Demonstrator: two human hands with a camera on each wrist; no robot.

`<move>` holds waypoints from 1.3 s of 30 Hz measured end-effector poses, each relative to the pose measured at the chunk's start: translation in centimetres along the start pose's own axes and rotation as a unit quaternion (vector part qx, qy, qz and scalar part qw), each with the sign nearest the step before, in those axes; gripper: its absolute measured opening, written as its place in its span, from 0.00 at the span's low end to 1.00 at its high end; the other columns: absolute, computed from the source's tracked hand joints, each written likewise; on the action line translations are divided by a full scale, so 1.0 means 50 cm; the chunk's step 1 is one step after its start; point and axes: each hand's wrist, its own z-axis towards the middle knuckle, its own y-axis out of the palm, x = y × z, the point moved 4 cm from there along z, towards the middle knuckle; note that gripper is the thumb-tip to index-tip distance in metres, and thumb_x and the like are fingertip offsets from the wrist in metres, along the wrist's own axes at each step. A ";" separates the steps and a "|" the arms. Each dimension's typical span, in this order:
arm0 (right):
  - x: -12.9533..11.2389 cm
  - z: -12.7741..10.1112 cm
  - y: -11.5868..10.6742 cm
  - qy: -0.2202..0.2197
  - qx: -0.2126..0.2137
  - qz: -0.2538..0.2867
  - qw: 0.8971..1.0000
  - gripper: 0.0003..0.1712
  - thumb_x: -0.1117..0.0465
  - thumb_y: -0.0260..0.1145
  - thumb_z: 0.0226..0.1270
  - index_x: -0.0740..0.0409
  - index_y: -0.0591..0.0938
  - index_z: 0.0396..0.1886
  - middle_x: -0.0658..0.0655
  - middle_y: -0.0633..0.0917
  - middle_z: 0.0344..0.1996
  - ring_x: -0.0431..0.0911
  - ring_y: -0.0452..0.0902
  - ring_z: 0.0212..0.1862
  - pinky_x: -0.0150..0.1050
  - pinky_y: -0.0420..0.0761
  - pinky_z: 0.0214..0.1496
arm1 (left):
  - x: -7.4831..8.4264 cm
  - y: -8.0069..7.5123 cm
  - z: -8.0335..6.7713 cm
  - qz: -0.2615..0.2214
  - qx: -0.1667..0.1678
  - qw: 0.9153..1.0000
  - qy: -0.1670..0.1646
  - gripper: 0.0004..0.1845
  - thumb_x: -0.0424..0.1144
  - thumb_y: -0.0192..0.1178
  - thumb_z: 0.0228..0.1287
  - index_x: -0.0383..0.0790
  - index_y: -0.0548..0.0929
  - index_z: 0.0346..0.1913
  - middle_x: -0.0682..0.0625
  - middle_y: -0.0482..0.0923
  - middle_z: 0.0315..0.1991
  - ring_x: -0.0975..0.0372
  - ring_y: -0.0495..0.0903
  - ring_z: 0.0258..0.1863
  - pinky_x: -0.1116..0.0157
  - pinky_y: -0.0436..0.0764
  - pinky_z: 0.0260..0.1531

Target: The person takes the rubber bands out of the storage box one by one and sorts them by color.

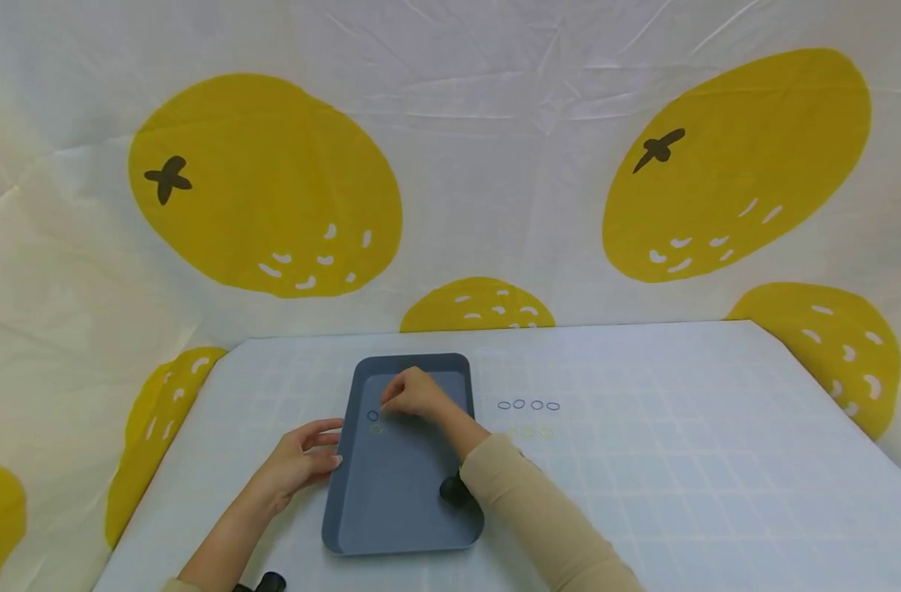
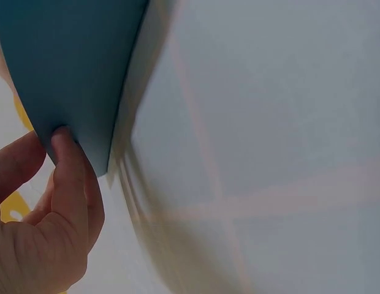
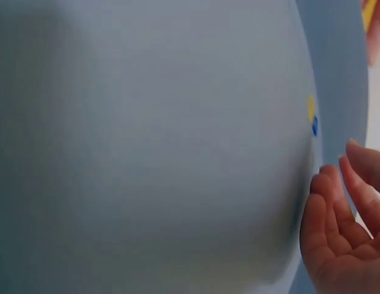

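A blue-grey rectangular tray lies on the table. My left hand is at its left side. The left wrist view shows the left fingers curved against the tray's wall, with thumb and fingers gripping the rim. Over the tray's far half is my right hand, fingertips drawn together just beside a small blue ring. A small yellow ring lies just below the blue one. In the right wrist view, the right hand's fingers are bent; whether they pinch something cannot be seen.
Right of the tray several blue rings lie in a row on the white gridded tablecloth. A row of faint yellow rings sits nearer, partly behind the right sleeve. Behind the table hangs a white cloth with yellow fruit prints.
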 end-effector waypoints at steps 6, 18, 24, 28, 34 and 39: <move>-0.005 -0.002 0.026 -0.024 0.062 -0.061 0.996 0.05 0.65 0.75 0.46 0.60 0.86 0.24 0.50 0.84 0.21 0.37 0.72 0.23 0.29 0.72 0.26 | -0.002 -0.001 0.001 0.001 -0.003 1.000 0.003 0.32 0.20 0.58 0.55 0.29 0.64 0.65 0.30 0.68 0.57 0.53 0.76 0.49 0.62 0.80 0.37; 0.003 0.002 0.048 0.049 0.122 -0.148 0.980 0.10 0.54 0.78 0.41 0.48 0.84 0.16 0.41 0.80 0.16 0.36 0.71 0.21 0.32 0.70 0.20 | 0.000 0.002 0.000 0.005 -0.001 1.000 0.004 0.31 0.20 0.58 0.55 0.30 0.65 0.64 0.32 0.69 0.56 0.53 0.77 0.49 0.61 0.80 0.37; -0.001 0.006 0.051 0.037 0.110 -0.165 0.979 0.11 0.55 0.76 0.45 0.50 0.82 0.12 0.41 0.77 0.12 0.36 0.68 0.18 0.31 0.66 0.17 | 0.001 0.000 0.000 0.009 0.003 1.000 0.000 0.31 0.20 0.58 0.55 0.30 0.65 0.64 0.32 0.69 0.56 0.53 0.77 0.48 0.61 0.80 0.36; -0.007 0.006 0.050 0.005 0.080 -0.183 0.980 0.16 0.58 0.72 0.52 0.53 0.78 0.09 0.42 0.71 0.09 0.35 0.62 0.14 0.29 0.61 0.15 | 0.002 -0.001 0.000 0.006 0.002 1.000 0.002 0.31 0.20 0.58 0.55 0.29 0.65 0.64 0.32 0.69 0.56 0.54 0.76 0.48 0.61 0.80 0.36; -0.002 0.008 0.037 -0.045 0.030 -0.102 0.993 0.13 0.64 0.71 0.52 0.61 0.80 0.12 0.45 0.71 0.09 0.35 0.60 0.15 0.27 0.61 0.18 | 0.002 -0.001 0.001 0.010 0.002 1.000 0.000 0.31 0.20 0.58 0.55 0.29 0.65 0.64 0.31 0.68 0.56 0.54 0.76 0.49 0.61 0.80 0.37; 0.004 0.008 0.018 -0.020 0.010 -0.027 0.999 0.05 0.66 0.72 0.50 0.65 0.85 0.20 0.49 0.79 0.14 0.36 0.67 0.17 0.27 0.68 0.20 | 0.000 -0.001 0.003 0.010 0.002 1.000 -0.001 0.31 0.21 0.58 0.55 0.30 0.65 0.64 0.31 0.68 0.57 0.53 0.76 0.49 0.61 0.80 0.37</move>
